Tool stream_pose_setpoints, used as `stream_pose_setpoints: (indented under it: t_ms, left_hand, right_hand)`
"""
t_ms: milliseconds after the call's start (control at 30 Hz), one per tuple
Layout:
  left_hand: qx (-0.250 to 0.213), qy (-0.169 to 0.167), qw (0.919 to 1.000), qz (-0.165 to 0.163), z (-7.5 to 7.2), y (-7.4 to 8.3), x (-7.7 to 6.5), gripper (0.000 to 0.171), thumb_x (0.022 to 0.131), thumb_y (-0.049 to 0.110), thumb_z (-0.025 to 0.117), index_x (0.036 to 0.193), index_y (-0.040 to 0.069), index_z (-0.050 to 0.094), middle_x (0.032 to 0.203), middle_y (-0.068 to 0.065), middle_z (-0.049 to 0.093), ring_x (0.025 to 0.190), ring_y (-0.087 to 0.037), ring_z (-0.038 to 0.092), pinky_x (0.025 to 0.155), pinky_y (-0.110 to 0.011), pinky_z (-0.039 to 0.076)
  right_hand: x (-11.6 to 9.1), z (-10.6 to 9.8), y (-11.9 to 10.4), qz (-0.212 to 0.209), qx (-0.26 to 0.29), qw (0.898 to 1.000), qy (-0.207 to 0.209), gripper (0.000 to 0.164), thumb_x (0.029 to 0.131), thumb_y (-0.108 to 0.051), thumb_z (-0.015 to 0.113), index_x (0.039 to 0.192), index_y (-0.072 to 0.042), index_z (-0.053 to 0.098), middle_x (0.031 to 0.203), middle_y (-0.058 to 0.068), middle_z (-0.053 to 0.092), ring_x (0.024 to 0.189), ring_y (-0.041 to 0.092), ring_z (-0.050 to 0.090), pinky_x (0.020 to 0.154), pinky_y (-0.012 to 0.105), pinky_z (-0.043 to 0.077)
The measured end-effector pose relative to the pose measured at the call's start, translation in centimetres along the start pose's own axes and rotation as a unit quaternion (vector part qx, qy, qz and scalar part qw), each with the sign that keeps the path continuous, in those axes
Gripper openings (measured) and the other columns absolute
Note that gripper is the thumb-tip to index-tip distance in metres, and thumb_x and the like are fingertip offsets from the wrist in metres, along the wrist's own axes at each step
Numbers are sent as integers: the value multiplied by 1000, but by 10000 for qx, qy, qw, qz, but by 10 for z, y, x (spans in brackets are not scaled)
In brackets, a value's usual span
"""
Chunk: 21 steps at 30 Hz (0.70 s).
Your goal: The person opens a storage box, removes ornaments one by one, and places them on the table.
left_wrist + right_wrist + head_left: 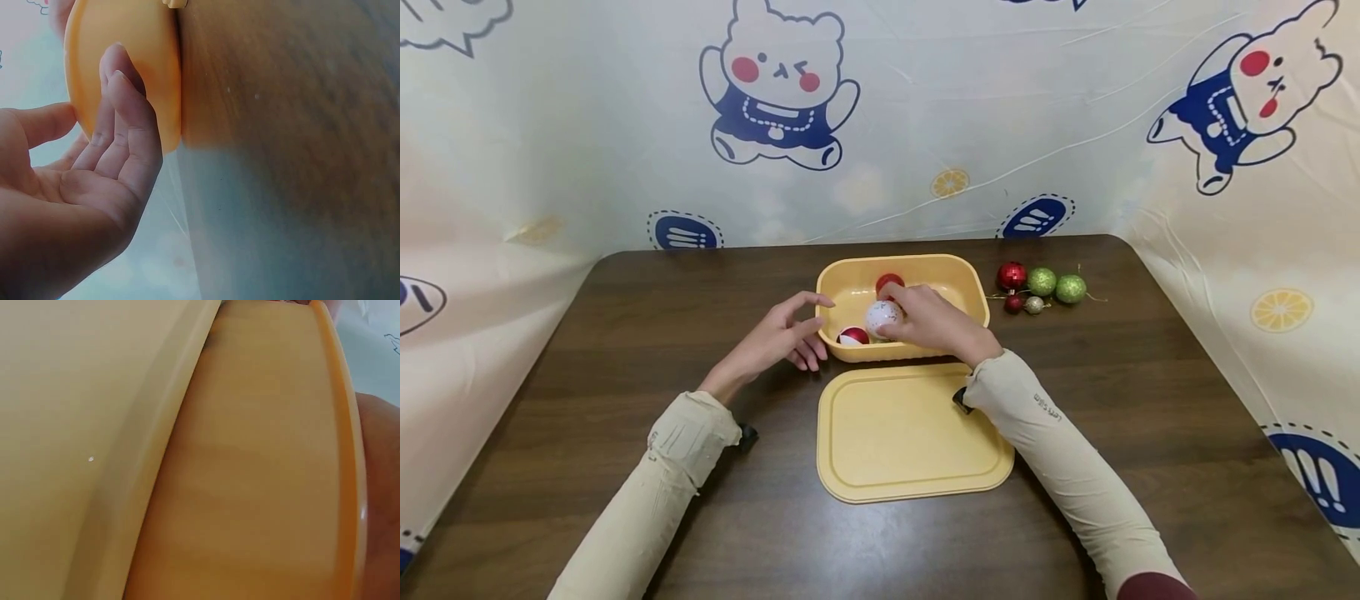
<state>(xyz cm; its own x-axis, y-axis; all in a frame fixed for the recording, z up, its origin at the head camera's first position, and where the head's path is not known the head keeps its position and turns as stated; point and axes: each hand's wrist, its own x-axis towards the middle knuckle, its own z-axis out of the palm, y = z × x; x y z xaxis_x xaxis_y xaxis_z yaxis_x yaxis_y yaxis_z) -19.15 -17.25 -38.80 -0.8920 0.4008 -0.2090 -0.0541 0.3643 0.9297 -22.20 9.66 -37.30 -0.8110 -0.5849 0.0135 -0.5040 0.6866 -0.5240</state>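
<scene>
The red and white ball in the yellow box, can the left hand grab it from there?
Probably yes. The left hand is at the left end of the yellow box, near the red and white ball. The lid is off, so just the box's side seems in between.

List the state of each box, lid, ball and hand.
Yellow box: upright, open
Yellow lid: off, lying flat in front of the box
White speckled ball: gripped
Red ball: in the box
Red-and-white ball: in the box
Five baubles: loose on the table
Left hand: at the box's left rim
Right hand: holding the white speckled ball
</scene>
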Motion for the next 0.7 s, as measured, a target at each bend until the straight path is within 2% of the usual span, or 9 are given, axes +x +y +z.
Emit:
stream_pose_setpoints:
  t_ms: [300, 467, 700]
  left_hand:
    - [2, -9, 10000, 7, 0, 1, 0, 37, 106, 18, 48, 142, 13, 41, 82, -22, 70, 63, -37, 67, 59, -42, 59]
    - [-25, -9, 10000, 13, 0, 1, 0, 36, 106, 18, 48, 142, 14, 42, 82, -23, 69, 64, -38, 67, 59, -42, 59]
    - [-15, 16, 10000, -1, 0, 1, 1, 36, 106, 18, 48, 141, 15, 42, 83, -24, 69, 65, -39, 67, 60, -43, 60]
  right_hand:
    - [-2, -8, 4, -198, 72, 9986, 490, 48, 87, -30, 76, 128, -11, 60, 104, 3, 67, 87, 17, 62, 81, 33, 54]
    - [-4, -12, 9, -167, 182, 9982, 538, 41, 87, -25, 75, 124, -14, 62, 101, 2, 67, 84, 16, 61, 77, 31, 53]
    - [-6, -20, 11, -140, 24, 9976, 675, 42, 85, -25, 78, 122, -10, 64, 100, 4, 68, 83, 18, 59, 75, 32, 52]
